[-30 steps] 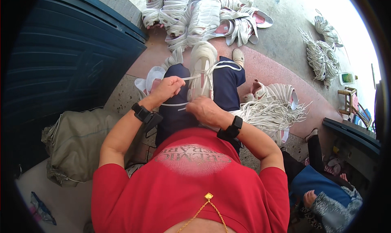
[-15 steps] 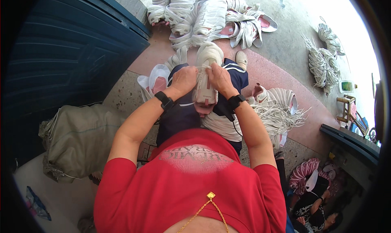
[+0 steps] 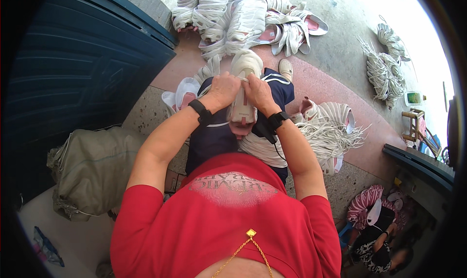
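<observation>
A white shoe upper (image 3: pixel 242 114) with a pink lining rests lengthwise on my lap, its rounded toe pointing away from me. My left hand (image 3: pixel 224 90) is closed in a pinch at the left side of the lacing area. From the other side my right hand (image 3: pixel 258 93) pinches the white shoelace (image 3: pixel 275 77), and a loose length of it trails over my right trouser leg. The two hands nearly meet over the upper; the fingertips hide part of the lace and the eyelets.
Stacks of white shoe uppers (image 3: pixel 246 22) lie on the floor ahead. To my right are a bundle of white laces (image 3: pixel 335 136) and more uppers. A dark blue door (image 3: pixel 92 54) and a grey-green sack (image 3: pixel 99 166) stand left. Another person (image 3: pixel 377 249) sits at lower right.
My left hand has moved inward and slightly up, closer to my right hand. The left fingers now reach over the lacing area. The whole view has shifted a little.
</observation>
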`<action>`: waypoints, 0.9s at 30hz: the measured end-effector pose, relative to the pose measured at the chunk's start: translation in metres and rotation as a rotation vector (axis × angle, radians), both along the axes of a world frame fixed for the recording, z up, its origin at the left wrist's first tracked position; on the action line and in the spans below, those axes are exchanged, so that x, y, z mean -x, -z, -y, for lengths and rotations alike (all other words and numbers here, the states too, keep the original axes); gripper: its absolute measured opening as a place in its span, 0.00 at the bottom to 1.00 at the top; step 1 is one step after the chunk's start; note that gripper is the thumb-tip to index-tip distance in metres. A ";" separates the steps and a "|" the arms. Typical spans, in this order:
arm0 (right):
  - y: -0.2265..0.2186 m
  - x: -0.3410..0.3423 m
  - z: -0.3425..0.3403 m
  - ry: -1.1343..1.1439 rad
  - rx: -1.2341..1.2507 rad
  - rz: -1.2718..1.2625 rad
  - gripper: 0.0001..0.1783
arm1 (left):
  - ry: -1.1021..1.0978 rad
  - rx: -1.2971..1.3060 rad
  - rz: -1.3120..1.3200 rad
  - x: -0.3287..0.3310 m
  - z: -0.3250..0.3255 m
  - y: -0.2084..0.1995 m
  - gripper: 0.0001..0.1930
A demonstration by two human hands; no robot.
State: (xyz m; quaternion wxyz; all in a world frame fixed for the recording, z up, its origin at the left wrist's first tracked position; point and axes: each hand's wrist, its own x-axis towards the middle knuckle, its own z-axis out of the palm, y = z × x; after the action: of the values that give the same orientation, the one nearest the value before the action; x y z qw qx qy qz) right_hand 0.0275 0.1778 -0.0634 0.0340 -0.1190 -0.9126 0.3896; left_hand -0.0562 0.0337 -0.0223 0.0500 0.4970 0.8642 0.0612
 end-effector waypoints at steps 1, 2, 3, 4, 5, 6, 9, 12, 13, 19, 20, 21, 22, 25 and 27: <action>0.000 0.000 -0.001 -0.002 -0.007 0.019 0.16 | 0.029 -0.013 -0.025 0.000 -0.002 0.000 0.05; -0.001 -0.001 -0.002 0.030 0.036 0.019 0.17 | 0.032 0.004 -0.023 0.000 -0.002 0.000 0.05; 0.000 -0.003 -0.005 0.065 0.077 0.018 0.18 | 0.039 0.019 -0.022 0.002 -0.002 -0.001 0.05; 0.001 -0.006 -0.008 0.101 0.149 -0.003 0.18 | 0.046 0.035 -0.020 0.003 -0.002 -0.003 0.06; 0.003 -0.009 -0.011 0.137 0.220 -0.029 0.19 | -0.007 0.017 -0.010 0.003 -0.003 -0.003 0.06; 0.000 -0.012 -0.012 0.168 0.323 -0.073 0.20 | -0.065 0.001 0.003 0.000 -0.001 -0.002 0.07; -0.027 -0.026 -0.012 0.130 0.666 0.139 0.22 | -0.129 -0.081 0.088 -0.012 0.013 0.001 0.09; -0.032 -0.035 -0.006 0.023 0.651 0.260 0.19 | -0.124 -0.119 0.134 -0.024 0.015 -0.010 0.13; -0.022 -0.033 -0.002 -0.021 0.519 0.238 0.18 | -0.131 -0.080 0.153 -0.024 0.014 -0.011 0.14; -0.012 -0.020 0.039 -0.009 -0.201 0.182 0.12 | -0.161 0.201 0.294 -0.014 0.009 -0.011 0.15; -0.010 -0.018 0.044 -0.006 -0.280 0.188 0.11 | -0.148 0.212 0.313 -0.012 0.009 -0.014 0.14; -0.009 -0.018 0.046 -0.035 -0.331 0.172 0.10 | -0.140 0.223 0.332 -0.008 0.010 -0.014 0.13; -0.007 -0.019 0.048 -0.053 -0.367 0.171 0.09 | -0.131 0.235 0.350 -0.006 0.012 -0.014 0.12; -0.007 -0.020 0.053 -0.074 -0.451 0.168 0.06 | -0.111 0.180 0.327 -0.006 0.017 -0.010 0.11; -0.008 -0.022 0.057 -0.070 -0.502 0.115 0.06 | -0.127 0.113 0.322 -0.007 0.021 -0.008 0.11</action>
State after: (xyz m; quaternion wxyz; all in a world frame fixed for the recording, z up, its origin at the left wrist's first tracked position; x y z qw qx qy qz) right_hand 0.0491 0.1204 -0.0554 -0.0030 -0.0969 -0.9847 0.1445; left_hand -0.0490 0.0129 -0.0140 0.2116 0.4216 0.8767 0.0946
